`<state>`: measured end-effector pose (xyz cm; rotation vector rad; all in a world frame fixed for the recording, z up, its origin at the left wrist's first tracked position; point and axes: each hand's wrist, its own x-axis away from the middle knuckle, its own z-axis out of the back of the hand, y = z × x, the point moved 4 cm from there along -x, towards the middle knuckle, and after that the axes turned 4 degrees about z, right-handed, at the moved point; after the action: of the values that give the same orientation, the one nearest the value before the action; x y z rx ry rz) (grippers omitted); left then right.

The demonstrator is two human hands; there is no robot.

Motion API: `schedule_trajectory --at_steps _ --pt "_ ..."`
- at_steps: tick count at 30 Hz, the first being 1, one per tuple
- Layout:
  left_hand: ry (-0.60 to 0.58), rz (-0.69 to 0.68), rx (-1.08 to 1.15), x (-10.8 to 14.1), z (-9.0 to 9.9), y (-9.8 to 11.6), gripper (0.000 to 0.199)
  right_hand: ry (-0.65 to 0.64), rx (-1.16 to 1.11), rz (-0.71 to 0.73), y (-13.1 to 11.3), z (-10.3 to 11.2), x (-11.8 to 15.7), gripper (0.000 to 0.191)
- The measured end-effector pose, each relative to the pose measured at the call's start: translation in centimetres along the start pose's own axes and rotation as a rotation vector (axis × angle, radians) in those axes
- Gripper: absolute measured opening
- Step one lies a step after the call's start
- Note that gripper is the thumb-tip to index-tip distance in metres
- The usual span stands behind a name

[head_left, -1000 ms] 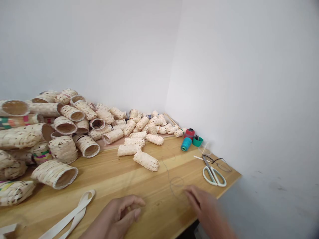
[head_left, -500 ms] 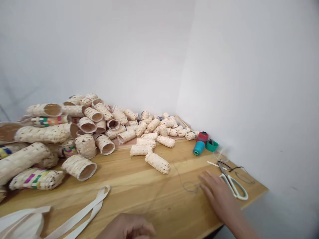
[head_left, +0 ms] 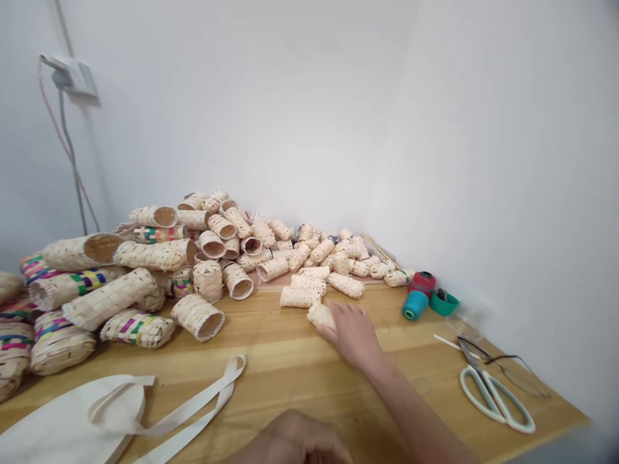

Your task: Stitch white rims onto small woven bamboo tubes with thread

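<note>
My right hand (head_left: 354,334) reaches over the wooden table and has its thumb and fingers around a small woven tube (head_left: 321,315). Its palm hides most of that tube. Other pale woven tubes (head_left: 300,296) lie just behind it. At the bottom edge, my left hand (head_left: 294,441) is closed, with its fingers curled and partly cut off by the frame. What it holds, if anything, is hidden. A flat white tape (head_left: 193,409) lies looped to the left of it.
A big heap of woven tubes (head_left: 159,254), some with coloured bands, fills the back left. White-handled scissors (head_left: 493,390), eyeglasses (head_left: 520,374), a blue thread spool (head_left: 414,305), a red spool (head_left: 422,283) and a green bowl (head_left: 443,305) stand at right. A white rounded board (head_left: 62,425) is front left.
My right hand has moved left and away from me, from bare table beside the scissors onto the small woven tube. My left hand stays low and curled. The view has turned left.
</note>
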<state>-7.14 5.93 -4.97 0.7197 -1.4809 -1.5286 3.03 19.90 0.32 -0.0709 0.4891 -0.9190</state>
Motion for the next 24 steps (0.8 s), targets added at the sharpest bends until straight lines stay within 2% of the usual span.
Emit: schedule_trajectory --at_steps 3,5,8,11,17,24 --pt "0.071 0.002 -0.015 -0.7 1.3 0.8 0.023 -0.033 -0.161 -0.048 -0.4 -0.5 -1.7 0.043" --pt "0.223 -0.012 0.060 -1.2 2.9 0.7 0.029 -0.048 -0.329 -0.063 -0.6 -0.4 -2.0 0.045" --pt "0.428 -0.066 0.201 -1.6 5.4 -0.2 0.037 -0.072 -0.733 -0.074 -1.2 -0.5 -1.6 0.047" --pt "0.542 -0.093 0.271 -1.8 7.0 -1.5 0.047 -0.090 -1.180 -0.135 -1.7 -1.5 -0.8 0.043" --pt "0.529 -0.217 0.340 -1.7 6.9 -1.7 0.052 -0.130 -1.595 -0.353 -1.8 -3.9 -0.4 0.038" --pt "0.510 -0.251 0.427 -1.6 6.7 -1.4 0.071 -0.178 -1.798 -0.491 -1.9 -4.6 -0.3 0.036"
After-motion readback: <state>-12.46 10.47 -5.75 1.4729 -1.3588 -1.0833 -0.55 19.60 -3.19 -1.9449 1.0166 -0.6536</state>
